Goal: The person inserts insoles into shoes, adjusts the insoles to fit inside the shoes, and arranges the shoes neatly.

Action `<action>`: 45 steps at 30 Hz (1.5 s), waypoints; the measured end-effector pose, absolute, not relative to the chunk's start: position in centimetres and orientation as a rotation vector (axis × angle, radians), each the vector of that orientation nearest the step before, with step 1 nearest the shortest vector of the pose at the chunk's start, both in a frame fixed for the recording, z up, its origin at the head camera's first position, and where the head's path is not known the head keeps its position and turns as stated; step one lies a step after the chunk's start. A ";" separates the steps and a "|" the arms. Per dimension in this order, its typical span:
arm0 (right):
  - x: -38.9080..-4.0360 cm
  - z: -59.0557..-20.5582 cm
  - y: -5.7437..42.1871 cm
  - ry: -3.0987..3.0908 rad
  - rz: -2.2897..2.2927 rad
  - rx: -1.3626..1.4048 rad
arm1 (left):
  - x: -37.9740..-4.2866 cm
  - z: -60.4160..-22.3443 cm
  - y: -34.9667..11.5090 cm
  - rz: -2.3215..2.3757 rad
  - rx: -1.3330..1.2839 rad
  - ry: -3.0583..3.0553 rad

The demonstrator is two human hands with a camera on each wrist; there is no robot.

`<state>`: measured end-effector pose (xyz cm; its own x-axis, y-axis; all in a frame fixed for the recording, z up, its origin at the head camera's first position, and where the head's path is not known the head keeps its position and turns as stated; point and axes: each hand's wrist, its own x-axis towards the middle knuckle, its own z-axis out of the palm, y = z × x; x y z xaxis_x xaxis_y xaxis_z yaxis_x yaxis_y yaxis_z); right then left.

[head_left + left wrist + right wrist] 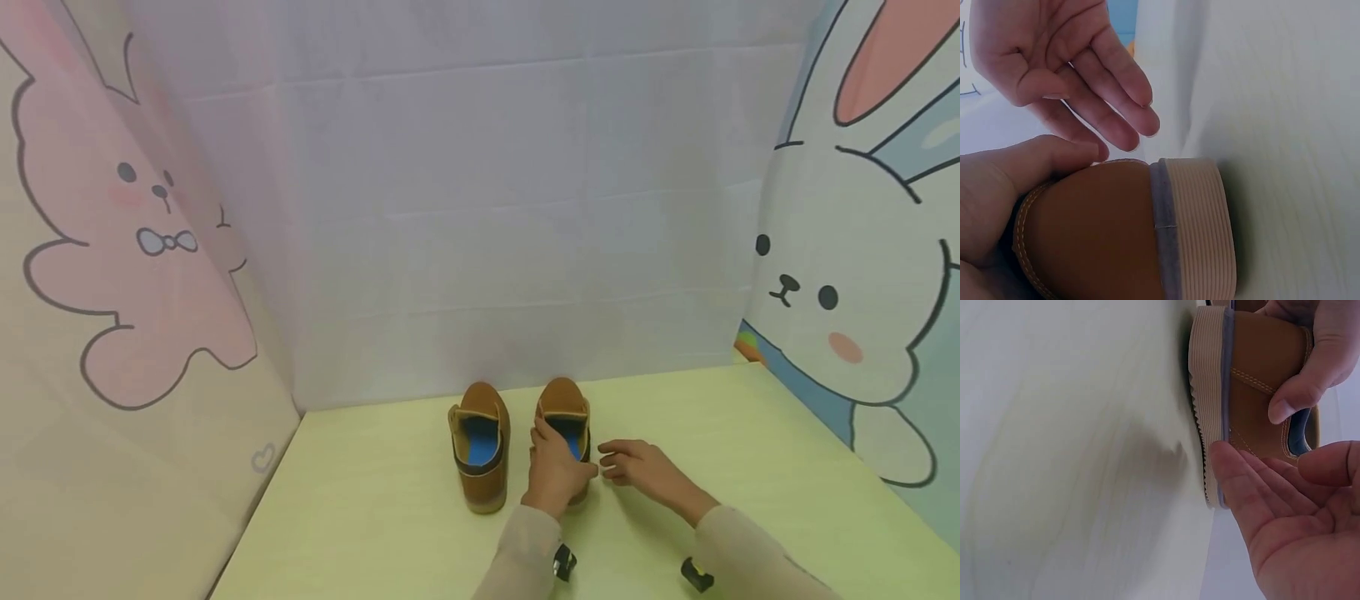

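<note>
Two brown loafers with blue insoles stand side by side on the table, toes toward the back. My left hand (555, 471) grips the right loafer (562, 396) from above its heel end, thumb over the right side of the collar and fingers along the left side. In the left wrist view the loafer's brown heel (1097, 231) and pale ribbed sole show close up. My right hand (648, 471) is just to the right of this loafer, fingers extended and loosely bent, holding nothing. In the right wrist view its fingertips overlap the loafer's side (1260, 356).
The left loafer (483, 483) stands a short gap to the left. Behind both toes hangs a white cloth (487, 250), close to the pale yellow table's (360, 500) back edge. Printed cloths with a pink rabbit (150, 275) and a white rabbit (847, 250) line the sides.
</note>
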<state>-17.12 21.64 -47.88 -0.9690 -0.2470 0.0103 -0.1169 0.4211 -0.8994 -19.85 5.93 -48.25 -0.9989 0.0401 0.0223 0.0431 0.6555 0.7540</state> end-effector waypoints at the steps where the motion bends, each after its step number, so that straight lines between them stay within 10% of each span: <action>1: -17.1 -48.0 21.7 2.544 -1.596 -0.328 | -19.9 -48.3 5.9 -1.298 -0.075 -2.857; 45: -16.7 -49.1 24.2 2.605 -1.619 -0.269 | -19.9 -45.4 4.2 -1.391 -0.224 -2.483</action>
<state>-16.74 24.21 -49.15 -0.9827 -0.1811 0.0386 -0.1148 0.4323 -0.8944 -19.91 4.24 -45.39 -0.9472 -0.0039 0.3206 0.2714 0.5227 0.8081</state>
